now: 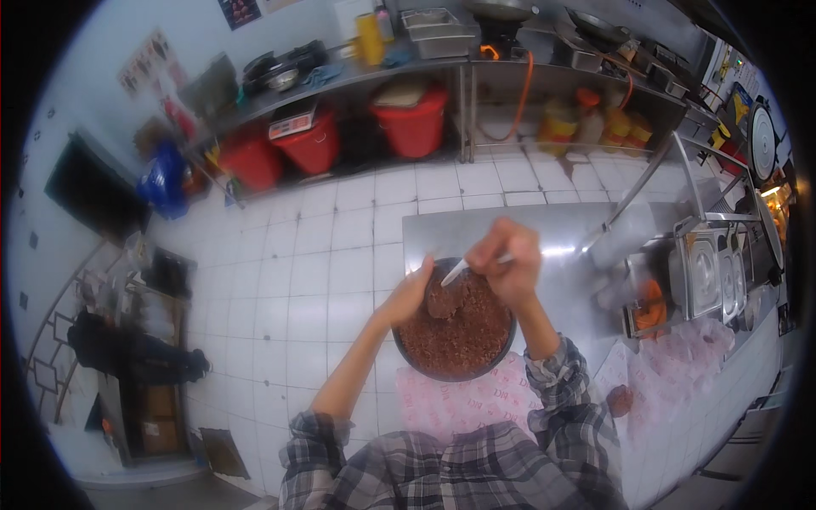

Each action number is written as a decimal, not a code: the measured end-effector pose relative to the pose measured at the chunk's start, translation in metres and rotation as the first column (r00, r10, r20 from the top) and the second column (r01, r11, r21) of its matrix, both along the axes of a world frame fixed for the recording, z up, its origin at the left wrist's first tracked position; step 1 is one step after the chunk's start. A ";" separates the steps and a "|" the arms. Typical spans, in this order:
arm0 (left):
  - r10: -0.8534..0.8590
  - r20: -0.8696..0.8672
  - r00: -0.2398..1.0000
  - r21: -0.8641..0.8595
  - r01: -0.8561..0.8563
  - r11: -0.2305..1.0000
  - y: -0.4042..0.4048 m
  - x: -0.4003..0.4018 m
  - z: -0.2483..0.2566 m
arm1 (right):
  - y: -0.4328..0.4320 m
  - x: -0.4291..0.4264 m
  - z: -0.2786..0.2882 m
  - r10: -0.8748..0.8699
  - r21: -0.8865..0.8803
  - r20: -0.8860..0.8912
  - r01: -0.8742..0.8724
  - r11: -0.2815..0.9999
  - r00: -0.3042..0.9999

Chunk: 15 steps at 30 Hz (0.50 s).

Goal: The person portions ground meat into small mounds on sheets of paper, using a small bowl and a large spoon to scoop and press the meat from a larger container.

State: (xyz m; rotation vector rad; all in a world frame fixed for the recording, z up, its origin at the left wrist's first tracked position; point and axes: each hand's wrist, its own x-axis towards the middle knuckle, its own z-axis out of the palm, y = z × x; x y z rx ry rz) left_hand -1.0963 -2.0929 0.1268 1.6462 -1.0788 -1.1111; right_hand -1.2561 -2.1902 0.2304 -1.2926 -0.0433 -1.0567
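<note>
A round dark pan (pixel 396 347) holds a brown crumbly mixture (pixel 459 338), possibly ground meat. My left hand (pixel 408 294) grips the pan's upper left rim. In my right hand (pixel 510 261), blurred by motion, is a white-handled utensil (pixel 454 274) that slants down into the pan. A rounded brown clump (pixel 444 301) lies at the utensil's lower end, hiding its tip. Pink printed paper (pixel 468 398) spreads between the pan and my body. At my right, a brown patty (pixel 619 400) rests on more of the printed paper (pixel 682 363).
A steel table (pixel 440 229) extends beyond the pan. Lidded steel food containers (pixel 704 274) stand at right, near an orange object (pixel 650 306). Across the tiled floor (pixel 306 274), red bins (pixel 411 121) sit under a steel counter with a lit burner (pixel 489 52). A person in dark clothing (pixel 121 347) is at left.
</note>
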 end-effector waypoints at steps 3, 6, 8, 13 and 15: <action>-0.034 -0.012 0.999 -0.024 0.034 0.999 -0.003 0.007 0.010 | 0.002 0.001 -0.017 0.007 0.005 -0.093 -0.007 1.000 0.996; -0.004 0.026 1.000 -0.081 0.006 0.997 -0.002 0.010 0.003 | 0.016 0.005 -0.042 0.107 0.098 -0.171 -0.091 0.991 0.980; 0.023 -0.060 0.998 -0.085 -0.028 0.996 -0.001 0.012 -0.002 | 0.027 0.006 -0.054 0.105 0.115 -0.178 -0.086 0.990 0.978; 0.066 -0.396 0.916 -0.003 -0.073 0.997 0.009 0.004 0.013 | -0.002 -0.002 -0.036 0.056 0.413 0.077 -0.083 0.907 0.995; 0.060 -0.443 0.895 -0.037 -0.085 0.996 0.013 -0.005 -0.001 | -0.006 0.008 -0.028 0.061 0.513 0.086 -0.096 0.853 0.994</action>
